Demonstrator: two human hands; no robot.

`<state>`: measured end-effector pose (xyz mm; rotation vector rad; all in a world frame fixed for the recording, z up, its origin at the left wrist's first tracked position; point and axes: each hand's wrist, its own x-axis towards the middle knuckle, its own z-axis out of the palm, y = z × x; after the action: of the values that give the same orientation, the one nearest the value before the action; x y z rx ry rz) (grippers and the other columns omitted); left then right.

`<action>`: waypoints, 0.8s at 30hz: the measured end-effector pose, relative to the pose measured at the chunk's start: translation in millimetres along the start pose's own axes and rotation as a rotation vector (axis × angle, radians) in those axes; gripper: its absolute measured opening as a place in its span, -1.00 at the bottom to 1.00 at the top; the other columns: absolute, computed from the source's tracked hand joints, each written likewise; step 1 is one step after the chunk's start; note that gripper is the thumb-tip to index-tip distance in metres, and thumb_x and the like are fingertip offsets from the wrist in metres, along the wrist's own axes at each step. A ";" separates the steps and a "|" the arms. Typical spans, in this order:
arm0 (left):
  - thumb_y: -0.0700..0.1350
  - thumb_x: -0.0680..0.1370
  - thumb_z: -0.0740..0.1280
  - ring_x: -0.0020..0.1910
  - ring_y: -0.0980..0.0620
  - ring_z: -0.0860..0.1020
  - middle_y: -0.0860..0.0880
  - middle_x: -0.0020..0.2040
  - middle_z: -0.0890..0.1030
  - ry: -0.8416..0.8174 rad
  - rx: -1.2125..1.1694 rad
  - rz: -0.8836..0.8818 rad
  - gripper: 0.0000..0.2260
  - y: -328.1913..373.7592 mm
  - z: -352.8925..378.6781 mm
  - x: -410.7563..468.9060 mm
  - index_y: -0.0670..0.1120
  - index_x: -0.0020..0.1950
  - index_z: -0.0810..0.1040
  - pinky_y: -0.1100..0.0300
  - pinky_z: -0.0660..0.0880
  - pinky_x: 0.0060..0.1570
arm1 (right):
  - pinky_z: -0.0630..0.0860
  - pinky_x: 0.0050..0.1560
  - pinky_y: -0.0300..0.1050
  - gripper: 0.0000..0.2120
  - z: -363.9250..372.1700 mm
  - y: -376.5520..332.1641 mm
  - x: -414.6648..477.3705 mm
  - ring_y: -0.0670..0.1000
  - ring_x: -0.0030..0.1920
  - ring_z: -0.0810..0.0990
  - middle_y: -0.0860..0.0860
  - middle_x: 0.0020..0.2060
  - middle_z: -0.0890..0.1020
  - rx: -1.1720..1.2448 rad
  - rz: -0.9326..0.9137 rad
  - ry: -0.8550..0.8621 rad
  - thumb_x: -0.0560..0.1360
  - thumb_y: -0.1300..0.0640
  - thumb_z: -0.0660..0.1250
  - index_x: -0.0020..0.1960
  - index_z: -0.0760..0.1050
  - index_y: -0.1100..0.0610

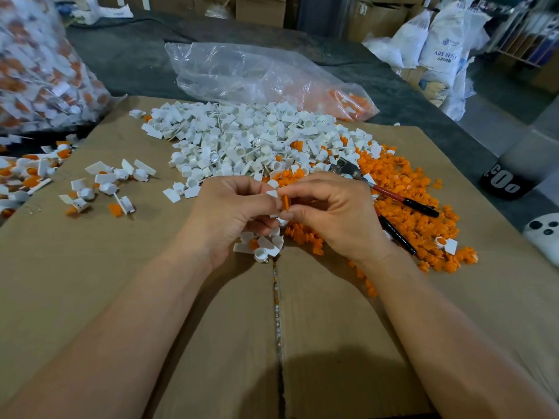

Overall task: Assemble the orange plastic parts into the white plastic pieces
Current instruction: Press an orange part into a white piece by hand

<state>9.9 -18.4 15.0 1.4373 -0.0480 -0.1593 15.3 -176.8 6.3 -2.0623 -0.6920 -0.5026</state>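
My left hand [233,211] grips a white plastic piece [273,194] at its fingertips, and several more white pieces [260,246] stick out below its palm. My right hand [335,213] pinches an orange plastic part [285,202] right against that white piece. A large heap of white pieces [242,140] lies behind the hands. A spread of orange parts [405,189] lies to the right. Finished white-and-orange pieces [99,184] lie scattered at the left.
Pliers with red and black handles [390,193] lie on the orange parts. A clear bag [257,74] lies at the back, a full bag of finished pieces [39,65] at far left. Everything rests on brown cardboard [151,297]. A white controller [544,234] sits at right.
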 end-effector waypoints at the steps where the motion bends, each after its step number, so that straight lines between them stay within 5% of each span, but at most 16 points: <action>1: -0.41 0.36 0.38 -0.56 0.07 0.53 -0.09 -0.49 0.57 -0.001 -0.002 -0.001 -0.84 0.0 0.1 0.0 -0.19 -0.35 0.55 0.34 0.45 -0.55 | 0.55 -0.05 -0.17 -0.74 0.1 -0.3 -0.1 -0.04 -0.14 0.60 0.01 -0.17 0.61 -0.009 -0.007 0.000 0.31 0.31 0.46 0.00 0.61 0.27; 19: -0.40 0.36 0.38 -0.55 0.06 0.53 -0.10 -0.48 0.58 -0.012 -0.017 0.013 -0.82 -1.4 -1.0 2.0 -0.17 -0.37 0.56 0.33 0.46 -0.54 | 0.58 -0.06 0.02 -0.74 0.6 -3.8 -0.1 0.04 -0.13 0.62 0.09 -0.17 0.64 0.008 0.018 -0.027 0.33 0.31 0.44 0.02 0.60 0.28; 24: -0.37 0.34 0.39 -0.56 0.08 0.53 -0.05 -0.52 0.56 0.007 -0.090 -0.015 -0.87 -1.8 -2.1 3.8 -0.19 -0.35 0.53 0.34 0.46 -0.55 | 0.58 -0.05 -0.19 -0.62 -1.4 -3.4 -0.7 -0.04 -0.14 0.62 0.01 -0.16 0.59 0.083 0.098 -0.025 0.33 0.35 0.44 0.14 0.52 0.20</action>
<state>13.7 -17.1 12.7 1.3487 -0.0245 -0.1668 12.4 -176.6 8.8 -2.0161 -0.6131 -0.3863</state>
